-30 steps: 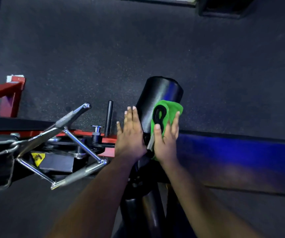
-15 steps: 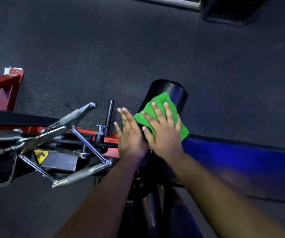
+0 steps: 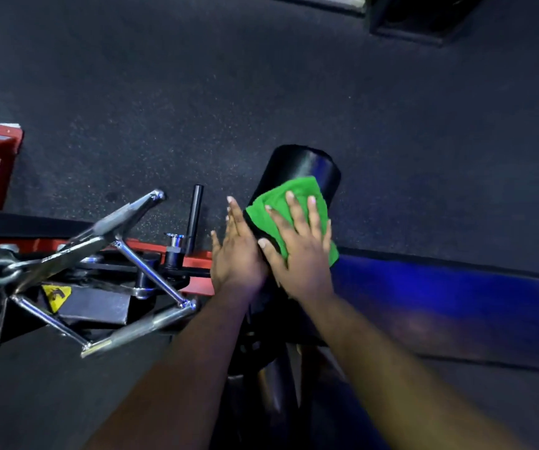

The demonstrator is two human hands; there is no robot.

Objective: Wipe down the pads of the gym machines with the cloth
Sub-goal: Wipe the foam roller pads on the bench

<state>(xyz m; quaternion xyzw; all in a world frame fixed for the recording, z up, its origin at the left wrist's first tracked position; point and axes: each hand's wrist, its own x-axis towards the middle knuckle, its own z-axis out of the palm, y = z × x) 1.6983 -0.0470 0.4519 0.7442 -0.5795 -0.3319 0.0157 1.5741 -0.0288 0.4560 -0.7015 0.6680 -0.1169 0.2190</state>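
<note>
My right hand (image 3: 300, 251) presses the green cloth (image 3: 289, 207) flat-fingered on the black roller pad (image 3: 307, 165), whose long axis runs away from me, my left hand (image 3: 237, 251) braced open-palmed against its left side.

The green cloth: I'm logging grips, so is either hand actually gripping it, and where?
Neither grips it. The right hand presses flat, fingers straight, on the middle of the green cloth over the roller pad. The left hand rests flat against the pad's side.

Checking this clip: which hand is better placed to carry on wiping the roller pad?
Right hand: it lies flat on the green cloth over the black roller pad. Left hand only braces its side.
</note>
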